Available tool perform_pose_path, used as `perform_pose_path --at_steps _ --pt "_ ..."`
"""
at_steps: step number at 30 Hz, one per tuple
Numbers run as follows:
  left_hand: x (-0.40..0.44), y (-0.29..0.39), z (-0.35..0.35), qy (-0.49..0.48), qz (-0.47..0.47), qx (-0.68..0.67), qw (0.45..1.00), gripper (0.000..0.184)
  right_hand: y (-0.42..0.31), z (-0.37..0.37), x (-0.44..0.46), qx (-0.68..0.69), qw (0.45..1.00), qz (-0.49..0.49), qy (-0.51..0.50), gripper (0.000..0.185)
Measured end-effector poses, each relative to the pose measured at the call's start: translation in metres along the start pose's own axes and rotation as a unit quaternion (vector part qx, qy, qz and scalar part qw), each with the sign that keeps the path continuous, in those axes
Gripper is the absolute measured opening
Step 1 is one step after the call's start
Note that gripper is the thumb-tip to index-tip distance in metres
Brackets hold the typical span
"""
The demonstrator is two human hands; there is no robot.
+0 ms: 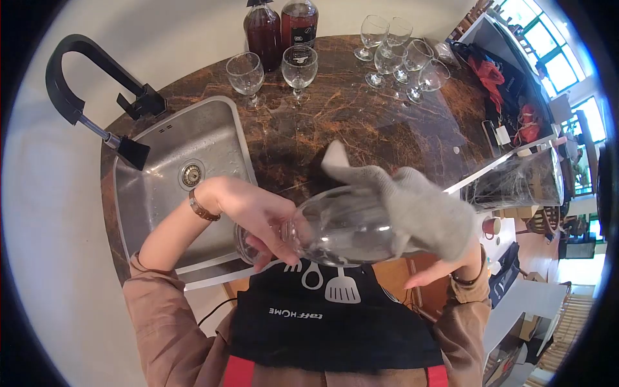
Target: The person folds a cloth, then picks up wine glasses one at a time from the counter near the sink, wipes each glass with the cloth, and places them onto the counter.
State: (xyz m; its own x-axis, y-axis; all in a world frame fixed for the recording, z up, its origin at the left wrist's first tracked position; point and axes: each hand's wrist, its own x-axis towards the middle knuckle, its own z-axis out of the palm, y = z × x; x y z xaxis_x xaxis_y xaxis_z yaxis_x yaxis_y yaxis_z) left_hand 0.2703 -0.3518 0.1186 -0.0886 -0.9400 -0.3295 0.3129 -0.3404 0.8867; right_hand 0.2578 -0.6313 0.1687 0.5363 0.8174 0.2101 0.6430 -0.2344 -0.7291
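A clear wine glass (342,226) lies sideways in front of my apron, held between my two hands. My left hand (261,216) has its fingers wrapped round the stem, and the glass's foot shows below the fingers at the left. My right hand (445,264) is at the rim end, mostly covered by a grey cloth (429,216). Part of that cloth drapes over the bowl, and one loose end sticks up over the counter. A bare finger or thumb shows under the cloth; the other right fingers are hidden.
A steel sink (244,138) with a black faucet (84,97) is at left. Two wine glasses (300,68) stand before two bottles of reddish liquid (263,32). Several more glasses (390,59) stand at the back right of the dark marbled counter (361,122). A plastic-wrapped bin (516,180) is at right.
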Motion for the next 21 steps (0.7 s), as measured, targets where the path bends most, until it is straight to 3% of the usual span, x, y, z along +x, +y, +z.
perform_pose_path --at_steps 2,4,6,10,15,19,20,21 --pt "0.000 0.002 -0.001 -0.008 0.026 -0.009 1.000 0.030 -0.001 0.000 -0.001 0.038 0.999 0.003 0.011 0.068" --pt "0.001 0.003 -0.001 -0.013 0.054 -0.017 0.998 0.031 -0.001 0.005 -0.009 -0.034 0.999 -0.019 -0.006 0.065" --pt "0.005 0.002 0.001 -0.085 0.025 -0.031 0.996 0.031 -0.016 0.015 0.001 -0.033 0.999 -0.024 0.014 0.064" --pt "0.025 -0.017 0.012 -0.180 0.081 -0.132 0.971 0.031 -0.036 0.021 0.012 0.049 0.994 0.091 0.025 0.049" --pt "0.044 -0.029 0.048 -0.224 0.133 -0.218 0.940 0.033 -0.028 0.030 0.010 -0.030 0.985 -0.017 -0.168 0.029" --pt "0.050 -0.043 0.058 -0.223 0.145 -0.282 0.922 0.033 -0.020 0.024 0.004 0.021 0.910 -0.041 -0.413 0.015" --pt "0.049 -0.047 0.059 -0.212 0.148 -0.314 0.913 0.033 -0.016 0.026 0.004 0.039 0.894 -0.032 -0.446 0.012" --pt "0.047 -0.048 0.060 -0.214 0.147 -0.314 0.913 0.033 -0.008 0.032 0.000 0.073 0.932 -0.044 -0.353 0.025"
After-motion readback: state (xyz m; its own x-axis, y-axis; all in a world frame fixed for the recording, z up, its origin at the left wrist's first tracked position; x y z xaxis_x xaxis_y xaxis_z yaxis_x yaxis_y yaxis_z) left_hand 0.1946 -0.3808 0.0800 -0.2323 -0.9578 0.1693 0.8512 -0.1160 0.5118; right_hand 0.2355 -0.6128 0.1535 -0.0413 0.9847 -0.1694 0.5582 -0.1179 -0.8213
